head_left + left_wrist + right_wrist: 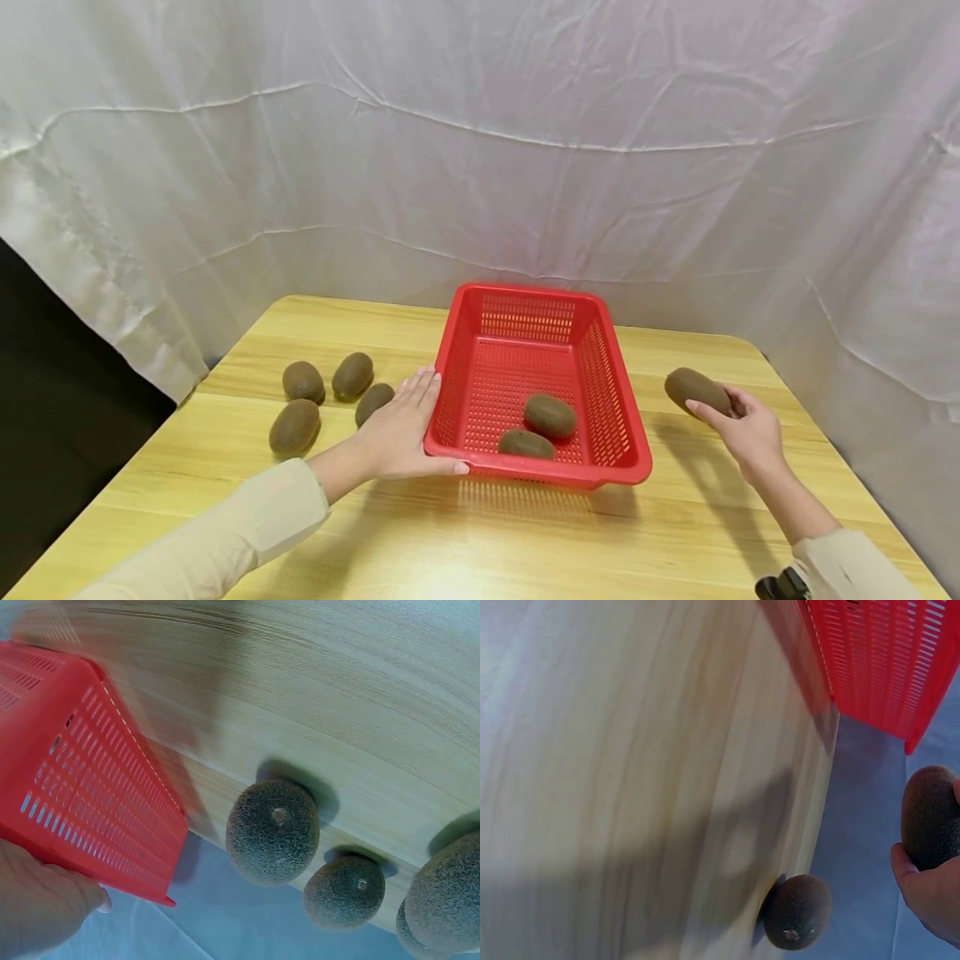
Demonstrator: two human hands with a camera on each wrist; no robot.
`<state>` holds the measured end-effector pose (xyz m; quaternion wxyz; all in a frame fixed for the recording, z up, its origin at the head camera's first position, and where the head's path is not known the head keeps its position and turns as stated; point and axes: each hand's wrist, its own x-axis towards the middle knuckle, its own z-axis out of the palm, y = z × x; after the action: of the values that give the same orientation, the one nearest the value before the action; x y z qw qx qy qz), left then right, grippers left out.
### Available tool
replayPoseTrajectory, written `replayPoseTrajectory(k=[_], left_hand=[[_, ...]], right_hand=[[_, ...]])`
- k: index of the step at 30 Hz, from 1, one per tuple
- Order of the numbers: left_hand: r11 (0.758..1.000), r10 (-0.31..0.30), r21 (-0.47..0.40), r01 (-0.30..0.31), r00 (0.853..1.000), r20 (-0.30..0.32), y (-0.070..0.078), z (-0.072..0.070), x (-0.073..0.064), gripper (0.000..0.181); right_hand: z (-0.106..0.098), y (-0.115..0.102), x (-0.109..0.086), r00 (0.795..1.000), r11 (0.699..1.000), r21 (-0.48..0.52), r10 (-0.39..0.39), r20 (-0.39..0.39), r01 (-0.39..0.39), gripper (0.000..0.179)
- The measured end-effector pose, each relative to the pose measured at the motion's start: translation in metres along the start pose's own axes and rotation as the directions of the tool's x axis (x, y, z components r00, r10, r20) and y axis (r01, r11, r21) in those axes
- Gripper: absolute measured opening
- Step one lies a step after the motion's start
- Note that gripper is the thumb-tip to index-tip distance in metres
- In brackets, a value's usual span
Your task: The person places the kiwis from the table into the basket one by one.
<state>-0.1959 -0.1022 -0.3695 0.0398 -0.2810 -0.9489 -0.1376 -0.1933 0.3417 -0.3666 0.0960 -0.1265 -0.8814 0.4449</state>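
My right hand (753, 433) holds a brown fuzzy kiwi (696, 390) above the table, to the right of a red plastic basket (632, 417). Another kiwi (797, 912) lies on the tabletop below that hand in the right wrist view; in the head view the hand mostly hides it. With fingers straight, my left hand (401, 429) rests against the basket's left rim, its thumb along the front edge. Inside the basket, two kiwis, one (551, 416) behind the other (527, 444), lie near the front.
Several loose kiwis lie left of the basket, among them one (295, 427) nearest the front and one (374, 403) partly behind my left hand. Beneath everything is a wooden table (675, 533). A pale curtain (480, 167) hangs behind and along the sides.
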Motion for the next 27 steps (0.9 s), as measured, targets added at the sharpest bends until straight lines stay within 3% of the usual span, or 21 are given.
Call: replayPoseTrajectory(k=[16, 27], left_hand=[[1.000, -0.009, 0.000, 0.009, 1.000, 0.005, 0.000, 0.000, 0.000, 0.117], [1.000, -0.005, 0.000, 0.005, 1.000, 0.005, 0.001, -0.001, 0.000, 0.117]], right_hand=[[0.003, -0.027, 0.010, 0.999, 0.999, 0.030, -0.033, -0.016, 0.033, 0.074], [0.015, -0.052, 0.014, 0.985, 0.985, -0.021, -0.170, -0.015, 0.170, 0.067]])
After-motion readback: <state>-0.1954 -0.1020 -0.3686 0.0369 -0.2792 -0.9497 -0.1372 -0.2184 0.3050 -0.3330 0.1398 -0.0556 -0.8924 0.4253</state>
